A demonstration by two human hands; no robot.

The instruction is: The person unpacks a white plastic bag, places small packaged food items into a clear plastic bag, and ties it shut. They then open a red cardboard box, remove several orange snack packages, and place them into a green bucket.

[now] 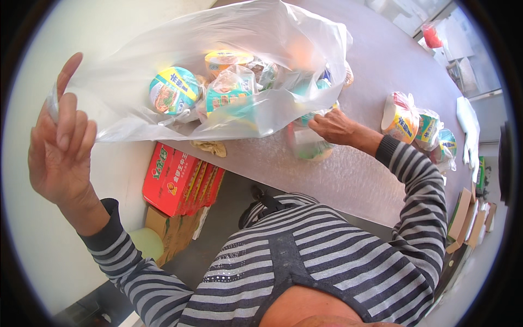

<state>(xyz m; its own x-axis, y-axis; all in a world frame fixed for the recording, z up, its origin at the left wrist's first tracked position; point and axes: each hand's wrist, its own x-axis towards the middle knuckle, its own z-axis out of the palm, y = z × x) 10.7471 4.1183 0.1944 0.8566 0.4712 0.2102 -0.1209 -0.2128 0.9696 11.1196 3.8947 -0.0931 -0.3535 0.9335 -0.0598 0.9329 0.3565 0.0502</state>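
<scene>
At the far left my left hand (65, 151) grips one end of a large clear plastic bag (261, 24), its index finger raised. The bag stretches across the metal tabletop (265, 159). Through its film I see several printed paper food cups, among them a teal and yellow one (175, 92), an orange and yellow one (229, 61) and a plastic-wrapped one (231, 92). My right hand (334, 126) pinches the top of a wrapped cup (312, 141) beside the bag's near edge. Part of that cup is hidden under the hand and the film.
Three wrapped cups (400, 116) stand in a row to the right. Beyond them a white glove (468, 133) lies near the table's end. Stacked red cartons (167, 175) rise at the table's near left edge, close to a crumpled tan cloth (210, 148). Cardboard boxes (459, 214) stand far right.
</scene>
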